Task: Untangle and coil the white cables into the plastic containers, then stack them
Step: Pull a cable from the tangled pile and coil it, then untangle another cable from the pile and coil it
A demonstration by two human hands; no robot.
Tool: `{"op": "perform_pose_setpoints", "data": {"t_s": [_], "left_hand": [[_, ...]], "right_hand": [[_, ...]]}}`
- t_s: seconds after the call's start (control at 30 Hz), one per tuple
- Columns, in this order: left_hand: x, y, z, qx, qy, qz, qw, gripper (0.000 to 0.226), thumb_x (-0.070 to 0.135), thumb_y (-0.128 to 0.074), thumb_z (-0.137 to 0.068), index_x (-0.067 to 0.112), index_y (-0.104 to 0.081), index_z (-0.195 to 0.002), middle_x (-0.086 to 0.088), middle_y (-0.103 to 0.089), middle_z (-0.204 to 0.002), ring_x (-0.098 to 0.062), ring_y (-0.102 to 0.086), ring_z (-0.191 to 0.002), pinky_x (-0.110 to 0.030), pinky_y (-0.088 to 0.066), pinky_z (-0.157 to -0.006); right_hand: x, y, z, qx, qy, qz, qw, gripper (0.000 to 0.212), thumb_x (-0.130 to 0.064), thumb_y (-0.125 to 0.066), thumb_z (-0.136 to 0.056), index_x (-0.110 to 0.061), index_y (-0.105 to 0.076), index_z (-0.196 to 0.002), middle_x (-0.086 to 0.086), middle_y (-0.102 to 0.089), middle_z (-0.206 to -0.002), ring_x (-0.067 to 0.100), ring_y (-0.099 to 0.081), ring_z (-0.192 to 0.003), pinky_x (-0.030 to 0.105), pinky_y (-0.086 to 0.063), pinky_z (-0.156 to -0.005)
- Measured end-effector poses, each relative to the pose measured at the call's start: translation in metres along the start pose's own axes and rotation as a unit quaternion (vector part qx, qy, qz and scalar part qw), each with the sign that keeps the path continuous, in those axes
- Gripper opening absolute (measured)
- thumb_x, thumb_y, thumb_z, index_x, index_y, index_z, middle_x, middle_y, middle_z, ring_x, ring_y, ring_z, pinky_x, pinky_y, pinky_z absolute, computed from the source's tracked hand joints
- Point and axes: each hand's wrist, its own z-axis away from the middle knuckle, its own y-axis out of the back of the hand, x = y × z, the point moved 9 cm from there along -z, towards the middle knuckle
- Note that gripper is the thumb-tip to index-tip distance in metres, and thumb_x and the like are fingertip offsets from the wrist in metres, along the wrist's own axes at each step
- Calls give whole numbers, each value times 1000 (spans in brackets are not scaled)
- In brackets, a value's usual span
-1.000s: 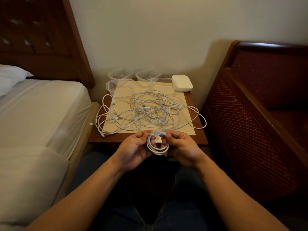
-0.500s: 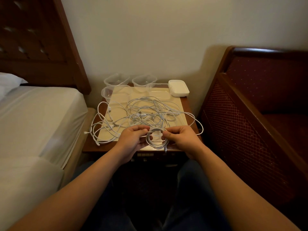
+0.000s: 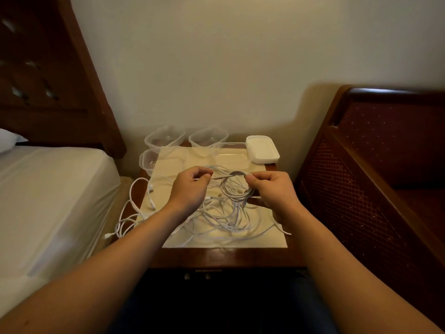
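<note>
- Looking down from the head view, both forearms reach forward over a small wooden nightstand (image 3: 216, 257) that stands between a bed (image 3: 48, 201) on the left and a dark red upholstered seat (image 3: 385, 177) on the right.
- The right hand (image 3: 272, 191) has its fingers curled around a coiled white cable (image 3: 234, 189), pinching the top of the loops between thumb and forefinger; the coil hangs roughly upright, its flat face turned toward the camera, above the middle of the nightstand.
- The left hand (image 3: 190, 189) has its thumb and forefinger pressed together on the loose end of that cable, which runs nearly level, left to right, from its fingertips to the top of the coil.
- Below both hands, a tangle of white cables (image 3: 216, 220) lies on a pale mat (image 3: 265, 239), with loops spilling off the nightstand's left edge toward the bed; one plug end points right near the mat's right edge.
- At the back of the nightstand, close to the wall, stand clear plastic containers (image 3: 165, 138), open and upright.
- A white lid or tray (image 3: 262, 149) rests at the back right corner, its long axis running front to back.
</note>
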Motion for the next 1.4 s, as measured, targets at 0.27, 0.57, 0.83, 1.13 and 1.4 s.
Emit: {"op": "perform_pose_setpoints", "data": {"t_s": [0.27, 0.57, 0.83, 1.13, 1.4], "left_hand": [[-7, -27, -83, -21, -52, -212, 976, 30, 18, -51, -100, 18, -64, -127, -3, -64, -130, -20, -59, -115, -29, -47, -93], [-63, -73, -129, -148, -49, -494, 855, 69, 51, -26, -105, 7, -19, -158, -15, -15, -167, -30, -13, -153, -44, -12, -126], [-103, -82, -130, -154, -49, -530, 832, 93, 76, -6, -94, 13, 7, -161, -11, 16, -168, -29, 18, -154, -47, 9, -125], [-106, -84, -129, -133, -55, -540, 829, 95, 77, -5, -92, 13, 10, -160, -10, 18, -168, -29, 20, -153, -48, 10, -125], [-107, -84, -130, -126, -55, -536, 833, 92, 75, -9, -94, 14, 5, -161, -9, 13, -169, -28, 15, -155, -48, 7, -125]], "right_hand": [[-21, 9, -95, 67, 6, 44, 997, 12, -15, -67, -97, -7, -75, -100, 18, -73, -95, 32, -74, -87, 44, -64, -75], [-16, -3, -195, 111, 33, 153, 981, 11, -16, -65, -98, -9, -74, -96, 12, -71, -89, 25, -73, -72, 40, -65, -70], [-9, -19, -246, 99, 29, 256, 961, 14, -13, -64, -93, -13, -76, -87, 8, -71, -79, 28, -72, -76, 46, -63, -77], [4, -30, -256, 80, -2, 370, 926, 12, -7, -66, -89, -2, -73, -97, 10, -68, -79, 29, -72, -73, 42, -64, -76], [-2, -39, -255, 52, 9, 508, 860, 16, -10, -70, -90, -5, -64, -104, 7, -55, -85, 22, -53, -76, 25, -41, -61]]}}
